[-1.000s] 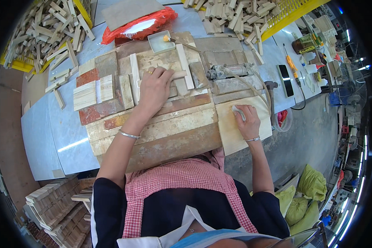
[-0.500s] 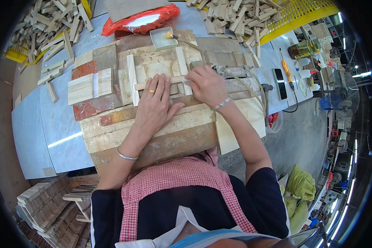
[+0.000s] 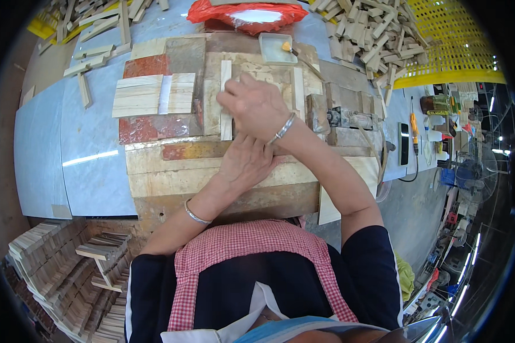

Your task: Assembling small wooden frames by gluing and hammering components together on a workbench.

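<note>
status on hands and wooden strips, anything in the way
Right hand over left wooden strip, grip hidden. Left hand lower in frame, back up. Hands hide part of gap to right wooden strip.

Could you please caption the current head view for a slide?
Right hand, overlapping left hand, over a pale wooden strip.

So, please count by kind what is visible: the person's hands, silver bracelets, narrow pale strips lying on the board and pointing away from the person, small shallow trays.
Hands: 2 (left hand, right hand)
Silver bracelets: 2
Narrow pale strips: 2
Shallow tray: 1
Total: 7
</note>
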The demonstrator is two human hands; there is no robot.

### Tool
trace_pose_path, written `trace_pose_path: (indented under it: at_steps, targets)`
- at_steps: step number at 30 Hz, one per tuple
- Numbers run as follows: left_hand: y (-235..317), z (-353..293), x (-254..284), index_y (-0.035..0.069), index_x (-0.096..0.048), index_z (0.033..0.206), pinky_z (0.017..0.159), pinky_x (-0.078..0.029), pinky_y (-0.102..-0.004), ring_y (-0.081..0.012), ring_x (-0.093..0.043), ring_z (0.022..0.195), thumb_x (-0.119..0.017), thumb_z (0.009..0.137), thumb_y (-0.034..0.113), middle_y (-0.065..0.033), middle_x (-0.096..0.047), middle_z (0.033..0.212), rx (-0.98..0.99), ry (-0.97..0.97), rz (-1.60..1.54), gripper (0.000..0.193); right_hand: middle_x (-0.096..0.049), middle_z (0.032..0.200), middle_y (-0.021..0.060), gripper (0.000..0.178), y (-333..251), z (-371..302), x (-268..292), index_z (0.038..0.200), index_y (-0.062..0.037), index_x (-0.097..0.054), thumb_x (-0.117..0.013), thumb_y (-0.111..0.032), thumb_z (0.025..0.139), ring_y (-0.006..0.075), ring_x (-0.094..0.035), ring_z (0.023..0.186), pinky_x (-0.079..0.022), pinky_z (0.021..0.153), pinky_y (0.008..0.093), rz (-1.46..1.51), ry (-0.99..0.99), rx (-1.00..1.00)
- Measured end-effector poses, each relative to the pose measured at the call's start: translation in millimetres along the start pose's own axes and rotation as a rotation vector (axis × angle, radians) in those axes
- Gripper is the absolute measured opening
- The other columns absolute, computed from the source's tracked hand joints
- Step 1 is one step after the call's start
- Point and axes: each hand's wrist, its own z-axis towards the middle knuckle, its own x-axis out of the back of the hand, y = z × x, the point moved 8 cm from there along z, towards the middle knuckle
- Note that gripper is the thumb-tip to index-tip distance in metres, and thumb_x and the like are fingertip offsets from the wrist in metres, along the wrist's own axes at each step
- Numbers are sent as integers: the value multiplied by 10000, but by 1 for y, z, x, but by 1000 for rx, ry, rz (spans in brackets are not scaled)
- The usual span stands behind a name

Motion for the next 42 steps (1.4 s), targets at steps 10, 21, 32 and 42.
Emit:
trace_pose_path:
  at_steps: [10,21,32,42]
  targets:
    - [-1,13,12,-112,-458,1264,1111,-274,-464,-397,-346,1324,-643,806,412,-268,-407,1367,-4,-76,-6,721,-640,900,113,126,63,-115,86,929,-51,-641,-658,-70,805,281,-621,840,-489,758,348,22,397,-474]
    - [-1,17,16,-73,-385,1354,1099,-297,-456,-366,-377,1310,-662,790,427,-239,-406,1390,-6,-74,72,804,-635,997,120,200,134,-363,118,1046,-58,-634,-589,-103,857,291,-602,907,-478,779,375,133,501,-1209]
    - [3,18,17,-67,-400,1347,1092,-307,-454,-355,-396,1290,-668,785,418,-219,-426,1373,-11,-48,65,790,-633,1011,192,380,223,-487,100,1088,-46,-574,-636,-266,784,341,-617,944,-480,821,444,-235,-81,-1496]
    - [2,17,19,-71,-394,1350,1093,-303,-455,-344,-428,1249,-653,799,418,-208,-447,1337,-10,-79,82,781,-652,992,226,341,105,-303,158,1235,8,-526,-516,-180,950,358,-649,875,-507,724,381,-7,287,-1035]
